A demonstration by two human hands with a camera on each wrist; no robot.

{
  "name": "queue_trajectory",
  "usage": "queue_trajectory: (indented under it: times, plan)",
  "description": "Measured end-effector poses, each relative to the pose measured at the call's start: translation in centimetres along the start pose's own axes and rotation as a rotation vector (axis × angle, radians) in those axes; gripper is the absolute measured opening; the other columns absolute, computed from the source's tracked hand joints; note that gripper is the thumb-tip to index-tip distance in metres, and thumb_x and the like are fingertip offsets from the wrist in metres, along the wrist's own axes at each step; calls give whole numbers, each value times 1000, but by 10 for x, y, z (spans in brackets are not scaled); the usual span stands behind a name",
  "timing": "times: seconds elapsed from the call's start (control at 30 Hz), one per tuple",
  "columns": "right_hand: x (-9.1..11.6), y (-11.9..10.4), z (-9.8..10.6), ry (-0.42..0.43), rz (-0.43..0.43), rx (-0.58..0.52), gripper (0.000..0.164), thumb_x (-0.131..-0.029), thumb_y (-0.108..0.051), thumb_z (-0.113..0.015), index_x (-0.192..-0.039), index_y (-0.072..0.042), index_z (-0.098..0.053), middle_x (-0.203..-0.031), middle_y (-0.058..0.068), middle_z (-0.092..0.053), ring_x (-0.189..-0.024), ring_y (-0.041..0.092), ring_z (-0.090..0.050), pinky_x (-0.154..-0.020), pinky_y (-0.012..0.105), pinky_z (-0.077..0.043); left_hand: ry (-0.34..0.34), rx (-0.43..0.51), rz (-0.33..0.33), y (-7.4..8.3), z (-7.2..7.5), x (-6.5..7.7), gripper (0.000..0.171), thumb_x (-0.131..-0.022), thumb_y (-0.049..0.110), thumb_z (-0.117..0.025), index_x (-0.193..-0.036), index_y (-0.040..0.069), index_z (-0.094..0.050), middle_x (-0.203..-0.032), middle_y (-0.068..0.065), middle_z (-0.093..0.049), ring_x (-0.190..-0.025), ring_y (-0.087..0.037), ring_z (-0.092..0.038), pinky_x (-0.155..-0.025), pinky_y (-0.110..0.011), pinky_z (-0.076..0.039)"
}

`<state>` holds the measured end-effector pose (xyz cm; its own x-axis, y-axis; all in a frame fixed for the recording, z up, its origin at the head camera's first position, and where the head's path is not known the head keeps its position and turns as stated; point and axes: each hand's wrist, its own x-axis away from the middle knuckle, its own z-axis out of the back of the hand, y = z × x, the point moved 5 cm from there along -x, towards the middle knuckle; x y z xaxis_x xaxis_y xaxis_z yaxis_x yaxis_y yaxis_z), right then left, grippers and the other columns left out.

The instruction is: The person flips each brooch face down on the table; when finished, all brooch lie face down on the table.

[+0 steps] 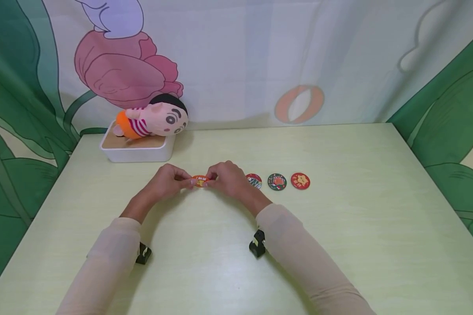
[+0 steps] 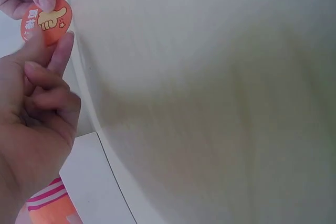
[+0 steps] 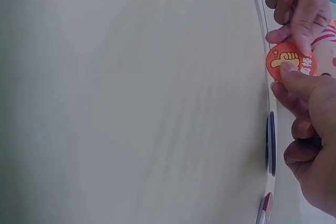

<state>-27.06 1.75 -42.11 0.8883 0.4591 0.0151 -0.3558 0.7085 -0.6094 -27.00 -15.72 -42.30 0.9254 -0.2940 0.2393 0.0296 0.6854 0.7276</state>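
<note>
Both hands hold one round orange badge (image 1: 200, 180), printed with a yellow pointing hand, a small star and white characters. My left hand (image 1: 167, 181) pinches its left edge between thumb and forefinger, the other fingers curled in the left wrist view. On the opposite edge, my right hand (image 1: 227, 178) pinches it with the thumb (image 3: 299, 82) over the printed face. The badge is tilted, its face toward the head camera. Right of the hands lie a red and blue badge (image 1: 254, 180), partly behind the right hand, a dark green badge (image 1: 277, 182) and a red badge (image 1: 300, 180).
At the back left of the pale table (image 1: 358, 245), a white box (image 1: 138, 155) has a plush doll (image 1: 153, 118) lying across its top. A printed curtain (image 1: 228, 65) hangs behind the table. Small black devices (image 1: 257, 244) are worn at both wrists.
</note>
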Motion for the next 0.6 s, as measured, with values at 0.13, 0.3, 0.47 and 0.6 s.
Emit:
queue_trajectory:
  times: [0.13, 0.3, 0.47, 0.6]
  plan:
    - [0, -1, 1, 14, 13, 41, 17, -89, -26, -79, -96, -10, -80, -90, 2, -80, -77, 12, -61, -69, 22, -45, -27, 80, 14, -2, -1, -1, 33, -100, 29, -66, -102, -2, -77, -56, 4, -55, -48, -10, -36, -48, -24, -30]
    - [0, 1, -1, 7, 21, 35, 17, -89, -25, -79, -96, -10, -80, -90, 2, -80, -78, 12, -63, -70, 22, -47, -27, 112, 20, -3, -1, -1, 38, -99, 33, -66, -98, -3, -77, -47, 9, -40, -46, -10, -33, -47, -24, -27]
    - [-1, 3, -5, -16, 33, -23, 18, -90, -24, -78, -99, -8, -81, -92, 3, -80, -78, 11, -61, -70, 18, -44, -26, 106, 18, -3, 0, 0, 36, -97, 33, -69, -101, -2, -78, -50, 8, -44, -47, -10, -35, -48, -24, -28]
    - [-1, 3, -7, -40, 35, -35, 20, -91, -26, -76, -99, -9, -82, -91, 3, -80, -75, 11, -58, -67, 18, -40, -35, 106, 3, -4, 1, -1, 35, -96, 30, -70, -103, -3, -78, -54, 6, -50, -46, -9, -36, -48, -24, -29]
